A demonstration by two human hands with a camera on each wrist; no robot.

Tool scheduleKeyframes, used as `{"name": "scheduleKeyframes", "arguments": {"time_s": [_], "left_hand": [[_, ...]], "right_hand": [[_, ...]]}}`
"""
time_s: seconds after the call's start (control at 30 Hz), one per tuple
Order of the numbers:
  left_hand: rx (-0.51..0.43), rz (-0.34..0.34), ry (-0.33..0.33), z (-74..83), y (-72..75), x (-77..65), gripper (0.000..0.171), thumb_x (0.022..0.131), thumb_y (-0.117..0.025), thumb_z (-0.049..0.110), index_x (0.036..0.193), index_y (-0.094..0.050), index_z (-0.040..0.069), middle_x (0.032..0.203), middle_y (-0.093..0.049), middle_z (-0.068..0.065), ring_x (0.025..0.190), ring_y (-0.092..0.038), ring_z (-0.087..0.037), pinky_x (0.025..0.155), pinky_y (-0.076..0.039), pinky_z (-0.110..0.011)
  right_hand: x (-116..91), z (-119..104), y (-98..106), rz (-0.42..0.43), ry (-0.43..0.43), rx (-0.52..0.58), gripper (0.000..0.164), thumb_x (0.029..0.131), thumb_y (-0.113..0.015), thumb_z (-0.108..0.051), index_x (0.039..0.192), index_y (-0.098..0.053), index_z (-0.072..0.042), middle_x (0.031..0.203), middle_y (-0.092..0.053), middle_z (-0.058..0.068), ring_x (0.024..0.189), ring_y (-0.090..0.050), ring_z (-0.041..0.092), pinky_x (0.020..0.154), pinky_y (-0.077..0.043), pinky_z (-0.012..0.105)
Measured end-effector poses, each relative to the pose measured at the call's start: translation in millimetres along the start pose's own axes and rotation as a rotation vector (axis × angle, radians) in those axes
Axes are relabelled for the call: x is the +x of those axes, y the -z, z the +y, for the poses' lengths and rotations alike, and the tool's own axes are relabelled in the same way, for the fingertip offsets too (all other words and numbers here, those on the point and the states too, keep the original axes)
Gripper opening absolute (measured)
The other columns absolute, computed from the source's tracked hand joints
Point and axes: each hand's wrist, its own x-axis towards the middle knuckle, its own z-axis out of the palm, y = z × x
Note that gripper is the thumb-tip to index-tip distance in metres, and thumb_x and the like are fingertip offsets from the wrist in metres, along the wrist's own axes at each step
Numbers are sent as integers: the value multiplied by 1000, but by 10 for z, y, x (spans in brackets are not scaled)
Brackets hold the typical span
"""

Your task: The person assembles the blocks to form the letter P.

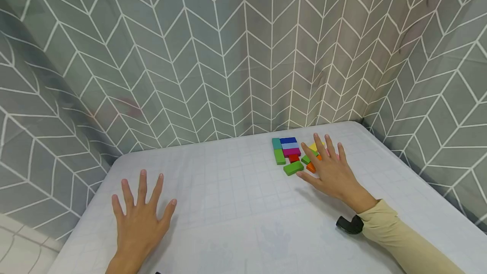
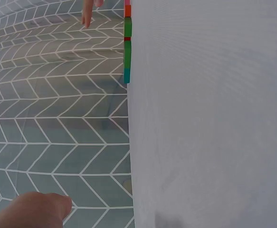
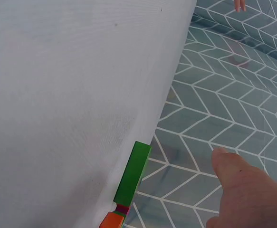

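Note:
My left hand [image 1: 138,225] hovers with spread, straight fingers over the left side of the white table, holding nothing. On the right, my right hand [image 1: 332,174] is held above the table with its fingers spread, partly hiding several colored blocks. Left of its fingertips lie a teal block [image 1: 276,143], a dark blue block [image 1: 288,140], a light blue block [image 1: 290,146], a magenta block [image 1: 291,152] and a red block [image 1: 294,158]. A green block [image 1: 293,168] lies nearest the right thumb; an orange block [image 1: 311,167] is partly covered. The right wrist view shows a green block [image 3: 133,174] beyond the thumb.
The white tablecloth [image 1: 228,185] covers the table, whose back edge meets a grey curtain [image 1: 228,54] with white chevron lines. More curtain hangs at both sides. A black curved object [image 1: 350,225] is at the right wrist by the sleeve [image 1: 403,236].

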Motion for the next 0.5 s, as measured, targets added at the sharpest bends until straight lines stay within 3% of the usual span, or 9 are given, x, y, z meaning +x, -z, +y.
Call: {"name": "scheduleKeyframes", "arguments": {"time_s": [0.17, 0.27, 0.4, 0.5], "left_hand": [[0, -1, -2, 13, 12, 6, 80, 103, -53, 56, 168, -21, 22, 173, 14, -7, 150, 27, -41, 115, 17, -70], [-9, -2, -6, 39, 29, 9, 81, 103, -53, 56, 168, -19, 23, 173, 11, -9, 150, 27, -41, 114, 17, -70], [-43, 3, -53, 199, 38, 17, 81, 103, -53, 57, 169, -19, 23, 173, 4, -12, 151, 25, -42, 114, 16, -71], [-81, 28, -143, 474, 8, 34, 78, 103, -53, 56, 167, -26, 22, 173, -4, -12, 153, 19, -43, 117, 13, -69]], "right_hand": [[-13, 57, 52, -13, -14, -6, 88, 96, -61, -64, 164, -35, -14, 170, -11, 25, 153, -2, 52, 118, 4, 71], [-21, 128, 103, -21, -38, 11, 86, 96, -67, -57, 162, -37, -10, 168, -14, 28, 152, -5, 53, 117, 0, 74], [-22, 235, 109, -40, -92, 38, 79, 91, -78, -40, 153, -47, -2, 158, -32, 34, 143, -27, 58, 112, -21, 77], [8, 299, 28, -86, -128, 70, 72, 90, -80, -31, 147, -53, 3, 148, -45, 35, 132, -42, 56, 103, -38, 75]]}}
